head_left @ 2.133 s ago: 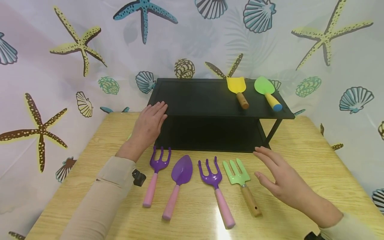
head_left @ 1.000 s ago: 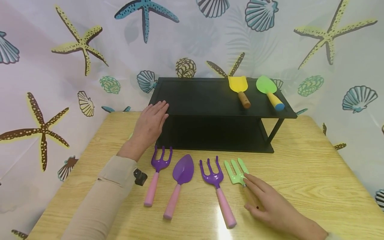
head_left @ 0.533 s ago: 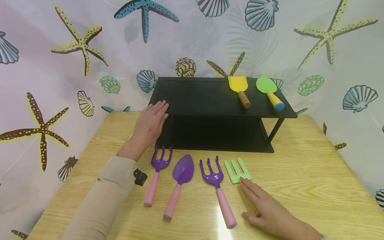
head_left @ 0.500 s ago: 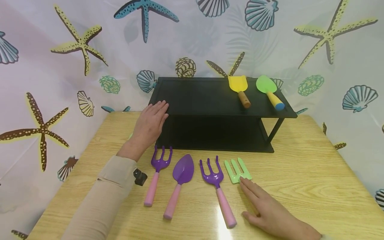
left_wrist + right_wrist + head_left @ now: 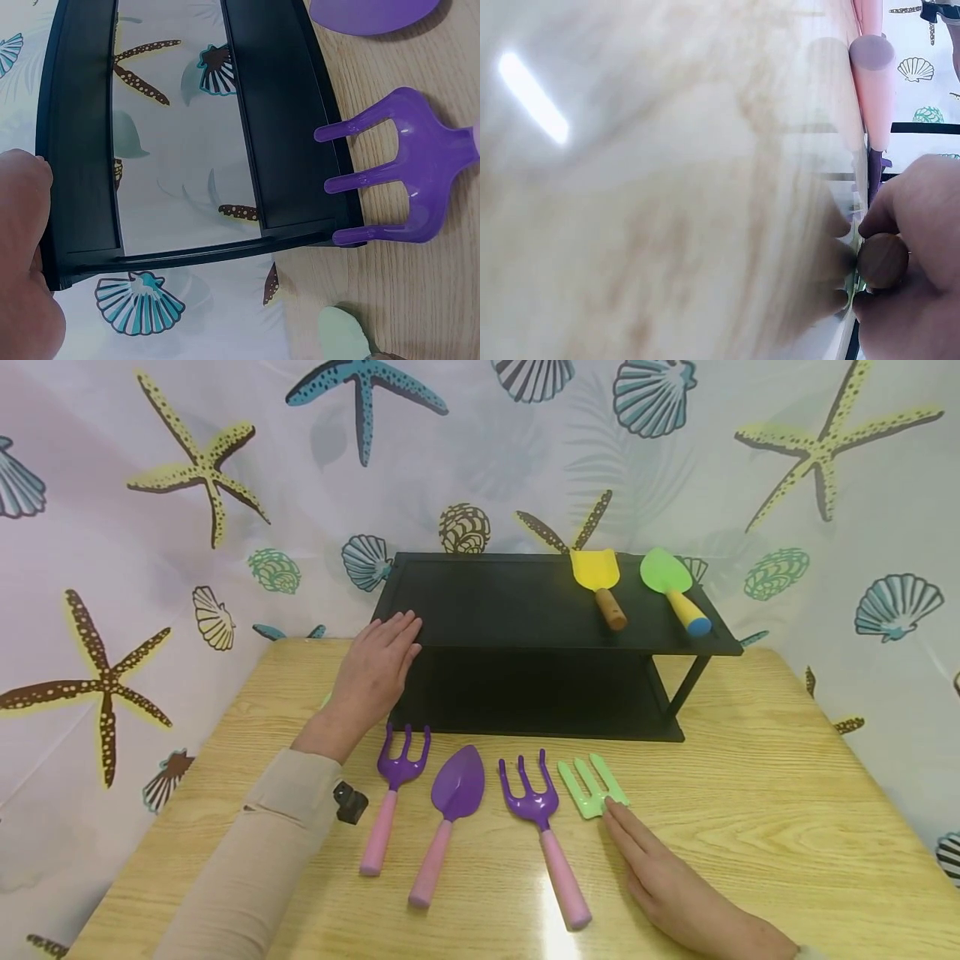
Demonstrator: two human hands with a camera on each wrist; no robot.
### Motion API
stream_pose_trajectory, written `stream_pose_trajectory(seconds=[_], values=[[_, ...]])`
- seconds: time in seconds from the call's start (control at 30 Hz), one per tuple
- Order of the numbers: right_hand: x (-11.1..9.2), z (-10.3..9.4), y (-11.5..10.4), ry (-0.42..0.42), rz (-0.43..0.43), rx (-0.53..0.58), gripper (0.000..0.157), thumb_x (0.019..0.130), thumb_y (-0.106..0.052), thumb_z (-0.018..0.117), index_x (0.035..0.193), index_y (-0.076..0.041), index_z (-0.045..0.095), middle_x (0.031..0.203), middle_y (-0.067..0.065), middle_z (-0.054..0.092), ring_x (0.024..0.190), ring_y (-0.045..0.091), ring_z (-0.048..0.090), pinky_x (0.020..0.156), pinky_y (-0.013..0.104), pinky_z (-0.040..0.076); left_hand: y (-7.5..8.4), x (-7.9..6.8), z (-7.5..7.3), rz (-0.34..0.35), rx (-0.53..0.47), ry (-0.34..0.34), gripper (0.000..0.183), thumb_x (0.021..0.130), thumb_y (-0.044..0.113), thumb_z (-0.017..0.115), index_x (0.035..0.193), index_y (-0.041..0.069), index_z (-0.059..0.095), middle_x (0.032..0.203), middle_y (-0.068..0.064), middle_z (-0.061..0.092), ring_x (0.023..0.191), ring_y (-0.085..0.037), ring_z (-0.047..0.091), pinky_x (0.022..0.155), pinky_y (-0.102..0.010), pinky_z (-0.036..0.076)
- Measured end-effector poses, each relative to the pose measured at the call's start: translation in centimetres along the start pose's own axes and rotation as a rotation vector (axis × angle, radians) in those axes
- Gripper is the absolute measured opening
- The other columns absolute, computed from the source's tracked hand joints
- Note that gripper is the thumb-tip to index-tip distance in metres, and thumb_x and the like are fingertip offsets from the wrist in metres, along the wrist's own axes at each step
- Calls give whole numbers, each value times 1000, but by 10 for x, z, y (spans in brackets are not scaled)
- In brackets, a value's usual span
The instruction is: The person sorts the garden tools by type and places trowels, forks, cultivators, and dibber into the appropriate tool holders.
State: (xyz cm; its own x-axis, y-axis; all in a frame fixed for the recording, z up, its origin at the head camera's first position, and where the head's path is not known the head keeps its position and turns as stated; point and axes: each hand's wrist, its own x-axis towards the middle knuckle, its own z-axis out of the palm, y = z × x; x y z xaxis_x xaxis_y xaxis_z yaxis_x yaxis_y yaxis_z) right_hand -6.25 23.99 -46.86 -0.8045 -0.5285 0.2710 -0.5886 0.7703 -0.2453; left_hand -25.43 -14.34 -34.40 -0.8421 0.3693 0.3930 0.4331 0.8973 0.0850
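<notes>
My left hand (image 5: pixel 372 672) rests on the left front corner of the black two-tier rack (image 5: pixel 480 602), fingers straight. At the table's right, my right hand (image 5: pixel 678 893) holds a light green hand fork (image 5: pixel 594 793) by its wooden handle, which the hand hides in the head view. The right wrist view shows the round handle end (image 5: pixel 883 260) between thumb and fingers, down at the tabletop. Left of it lie a purple hand fork (image 5: pixel 532 802) with pink handle, a purple trowel (image 5: pixel 457 785) and another purple hand fork (image 5: pixel 401 768), its tines against the rack's lower shelf.
On the rack's top tier lie a yellow shovel (image 5: pixel 596 572) with brown handle and a green trowel (image 5: pixel 663 572) with yellow and blue handle. A pale green tool (image 5: pixel 343 334) lies beyond the rack's left end. A shell-print cloth (image 5: pixel 480 460) hangs behind the wooden table (image 5: pixel 780 777).
My right hand has come down from beside the green hand fork onto its handle, and the thumb has closed in. The fork has shifted slightly left. My left hand has stayed on the rack.
</notes>
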Motion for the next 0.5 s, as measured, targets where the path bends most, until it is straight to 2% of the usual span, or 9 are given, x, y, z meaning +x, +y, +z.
stream_pose_trajectory(seconds=[0.33,0.5], values=[[0,4,3,22,-18,42,68,82,12,58,146,10,37,154,28,34,149,-1,3,114,4,4,1,0,-1,-6,1,-9,49,107,29,43,151,7,41,158,-11,39,149,-27,34,126,-44,22],[1,2,1,31,4,75,68,80,15,58,145,10,39,154,28,36,147,2,9,113,4,6,1,0,-1,-5,-1,-12,49,107,29,43,151,7,41,158,-11,39,149,-27,34,126,-44,22]])
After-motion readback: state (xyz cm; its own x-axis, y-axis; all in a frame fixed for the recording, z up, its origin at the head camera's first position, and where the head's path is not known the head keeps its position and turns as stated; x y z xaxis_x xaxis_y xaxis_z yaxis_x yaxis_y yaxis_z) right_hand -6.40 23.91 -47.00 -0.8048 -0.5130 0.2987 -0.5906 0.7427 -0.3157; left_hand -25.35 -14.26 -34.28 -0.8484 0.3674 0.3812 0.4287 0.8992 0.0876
